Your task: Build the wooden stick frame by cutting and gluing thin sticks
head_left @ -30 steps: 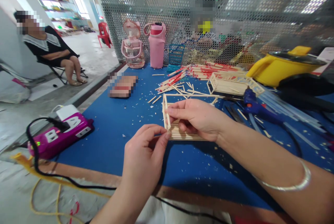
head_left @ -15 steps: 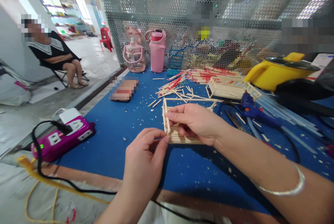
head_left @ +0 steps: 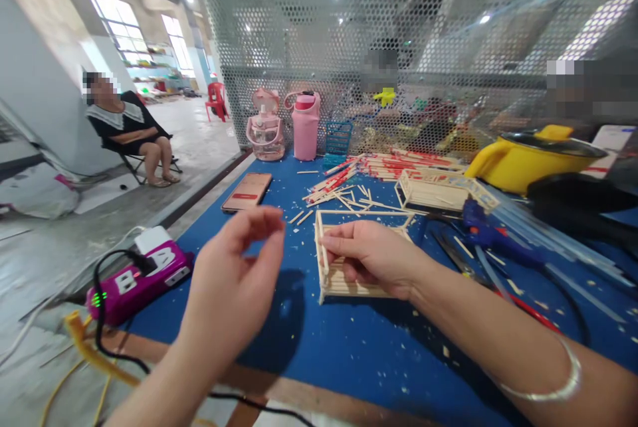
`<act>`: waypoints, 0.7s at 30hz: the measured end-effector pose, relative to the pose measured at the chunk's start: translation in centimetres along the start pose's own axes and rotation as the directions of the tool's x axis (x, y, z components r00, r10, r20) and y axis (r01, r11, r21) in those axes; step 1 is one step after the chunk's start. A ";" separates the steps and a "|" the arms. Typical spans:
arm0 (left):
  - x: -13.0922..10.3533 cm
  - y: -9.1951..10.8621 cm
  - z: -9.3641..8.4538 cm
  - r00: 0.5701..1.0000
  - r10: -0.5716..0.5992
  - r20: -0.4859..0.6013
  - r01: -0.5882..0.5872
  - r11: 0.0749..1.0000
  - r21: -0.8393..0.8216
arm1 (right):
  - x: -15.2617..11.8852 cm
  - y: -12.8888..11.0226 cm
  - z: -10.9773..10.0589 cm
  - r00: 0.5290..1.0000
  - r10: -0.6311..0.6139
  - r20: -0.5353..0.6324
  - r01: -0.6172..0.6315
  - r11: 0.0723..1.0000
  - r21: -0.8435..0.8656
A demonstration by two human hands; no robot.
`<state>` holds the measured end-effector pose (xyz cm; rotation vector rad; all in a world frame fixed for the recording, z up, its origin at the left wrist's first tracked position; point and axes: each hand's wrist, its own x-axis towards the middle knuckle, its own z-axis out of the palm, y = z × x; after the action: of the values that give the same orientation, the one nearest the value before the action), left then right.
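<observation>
My right grip (head_left: 371, 251) pinches the wooden-stick frame (head_left: 349, 289) at its left end, presumably to steady it over the blue counter (head_left: 359, 364), while my left grip (head_left: 232, 274), loosely curled, appears empty beside it.

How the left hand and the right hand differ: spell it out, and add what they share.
The left hand is apart from the stick frame, holding nothing visible; the right hand grips its left end. The right hand's arm wears a silver bracelet; none shows on the left hand's. Both are bare, with curled fingers, over the blue tabletop.
</observation>
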<state>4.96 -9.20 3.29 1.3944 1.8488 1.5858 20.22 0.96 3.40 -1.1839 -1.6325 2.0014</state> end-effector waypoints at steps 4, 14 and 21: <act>3.9 0.2 -0.2 0.958 0.160 0.236 -0.201 0.967 0.159 | 0.2 0.3 -0.3 0.999 -0.024 0.033 0.023 1.000 0.017; -2.7 -3.9 0.6 0.922 0.056 0.383 -0.091 0.993 0.076 | 0.1 0.1 0.0 1.000 0.010 -0.022 -0.010 1.000 0.000; -0.9 -4.5 0.6 0.945 -0.027 0.326 -0.018 0.991 0.135 | -1.5 -0.6 -0.4 0.958 -0.192 -0.213 0.134 0.957 -0.259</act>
<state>3.82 -9.20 -1.16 1.5995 1.7804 1.1558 21.25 0.40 4.55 -1.2667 -1.8205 1.5287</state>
